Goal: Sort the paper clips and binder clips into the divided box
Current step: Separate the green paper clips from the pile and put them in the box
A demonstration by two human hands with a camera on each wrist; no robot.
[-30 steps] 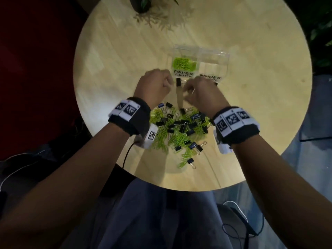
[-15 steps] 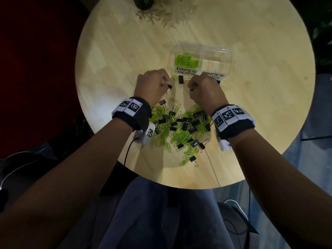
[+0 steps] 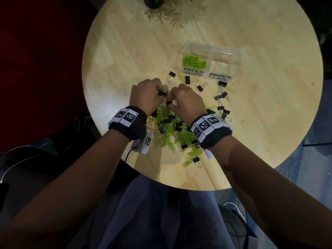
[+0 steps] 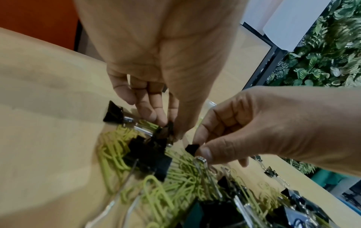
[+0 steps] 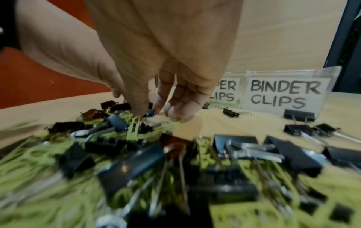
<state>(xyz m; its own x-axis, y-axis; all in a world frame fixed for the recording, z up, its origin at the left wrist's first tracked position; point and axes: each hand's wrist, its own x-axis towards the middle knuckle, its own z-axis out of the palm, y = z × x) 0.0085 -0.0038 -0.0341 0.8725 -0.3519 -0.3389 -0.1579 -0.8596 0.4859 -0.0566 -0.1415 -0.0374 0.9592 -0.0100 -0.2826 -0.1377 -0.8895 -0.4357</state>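
A mixed pile (image 3: 170, 131) of green paper clips and black binder clips lies on the table under my wrists. At its far edge my left hand (image 3: 158, 91) pinches a black binder clip (image 3: 163, 93), which the left wrist view shows between the fingertips (image 4: 166, 131). Close beside it, my right hand (image 3: 171, 100) pinches a second small binder clip (image 3: 168, 102), also seen in the right wrist view (image 5: 149, 113). The clear divided box (image 3: 233, 53) stands beyond. Green paper clips (image 3: 194, 61) lie in its left compartment, labelled PAPER CLIPS. Its right compartment is labelled BINDER CLIPS (image 5: 285, 94).
Several loose binder clips (image 3: 188, 79) lie scattered between my hands and the box, more at the right (image 3: 222, 99). The round wooden table (image 3: 125, 51) has a plant pot (image 3: 152, 2) at its far edge. A black cable (image 3: 128, 155) hangs off the near left edge.
Both hands have drawn back from the front of the box to the far edge of the pile. Each now pinches a black binder clip there.
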